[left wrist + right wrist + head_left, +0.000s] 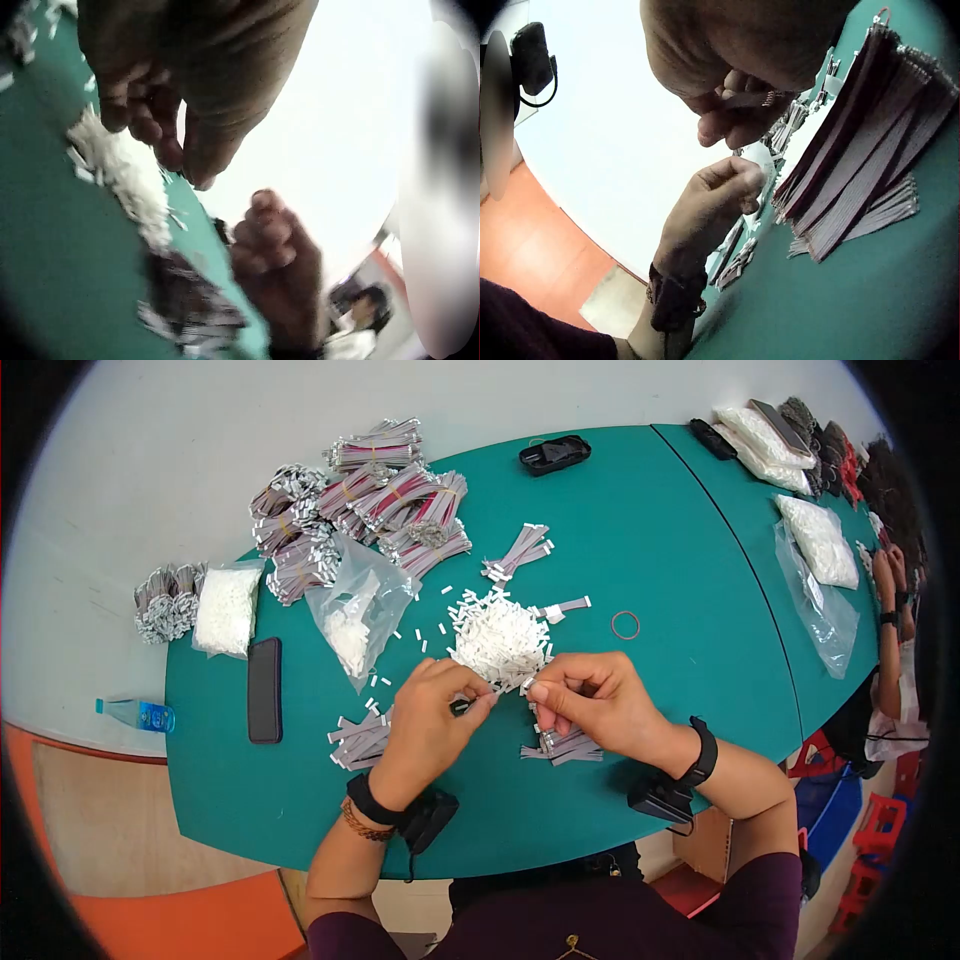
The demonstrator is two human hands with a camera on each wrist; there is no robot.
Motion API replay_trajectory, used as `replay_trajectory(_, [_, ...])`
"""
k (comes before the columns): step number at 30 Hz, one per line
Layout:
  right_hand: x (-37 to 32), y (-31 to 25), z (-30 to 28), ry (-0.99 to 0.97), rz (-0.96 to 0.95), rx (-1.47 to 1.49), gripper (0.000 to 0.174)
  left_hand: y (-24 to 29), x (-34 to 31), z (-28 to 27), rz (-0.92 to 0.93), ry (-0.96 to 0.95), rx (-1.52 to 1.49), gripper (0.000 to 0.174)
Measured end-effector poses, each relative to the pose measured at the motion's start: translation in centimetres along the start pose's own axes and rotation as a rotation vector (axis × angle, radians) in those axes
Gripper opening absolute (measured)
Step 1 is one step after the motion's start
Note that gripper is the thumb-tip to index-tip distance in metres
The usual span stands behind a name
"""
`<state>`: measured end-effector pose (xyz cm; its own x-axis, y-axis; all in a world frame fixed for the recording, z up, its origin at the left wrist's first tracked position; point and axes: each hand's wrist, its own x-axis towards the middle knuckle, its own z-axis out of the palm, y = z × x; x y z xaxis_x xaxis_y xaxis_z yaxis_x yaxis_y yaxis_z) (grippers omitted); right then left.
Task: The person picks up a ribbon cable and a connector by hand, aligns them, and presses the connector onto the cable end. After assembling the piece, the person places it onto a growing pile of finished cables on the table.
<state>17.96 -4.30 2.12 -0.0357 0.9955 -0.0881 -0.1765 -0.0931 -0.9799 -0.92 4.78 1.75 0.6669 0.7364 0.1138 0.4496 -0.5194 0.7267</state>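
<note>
Right hand [605, 705] pinched a cable [744, 100]; pile of white bits [500, 635] lay just beyond the fingertips. Left hand [428, 710]: thumb and forefinger narrow, grip contents unclear. Step, by my reading: readying one cable end. Next move seemed to call for fine fingertip alignment. Right fingers hid the cable's other end.

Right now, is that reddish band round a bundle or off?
Off: the reddish band lies on the green table, circling nothing.
</note>
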Motion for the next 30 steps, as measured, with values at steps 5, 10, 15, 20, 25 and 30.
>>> replay_trajectory(5, [-0.1, -0.3, -0.1, -0.055, 0.012, 0.001, 0.014, -0.3, 0.2, -0.6, -0.294, -0.235, -1.021, 0.010])
replay_trajectory(10, [-0.3, -0.5, 0.1, -0.104, 0.044, -0.024, 0.014, -1.2, 0.0, 0.0, -0.304, -0.327, -1.255, 0.016])
replay_trajectory(15, [-0.3, -0.4, 0.1, -0.117, 0.036, -0.041, 0.014, -0.3, -0.1, 0.1, -0.318, -0.254, -1.201, 0.018])
replay_trajectory(20, [-0.3, -0.3, 0.1, -0.124, 0.038, -0.064, 0.014, -0.3, -0.2, 0.3, -0.298, -0.235, -1.175, 0.015])
replay_trajectory(25, [-0.3, -0.2, 0.1, -0.126, 0.035, -0.082, 0.015, -0.1, -0.3, 0.5, -0.278, -0.228, -1.129, 0.015])
replay_trajectory(30, [-0.3, -0.2, 0.2, -0.134, 0.046, -0.074, 0.015, 0.2, -0.5, 0.8, -0.276, -0.207, -1.122, 0.014])
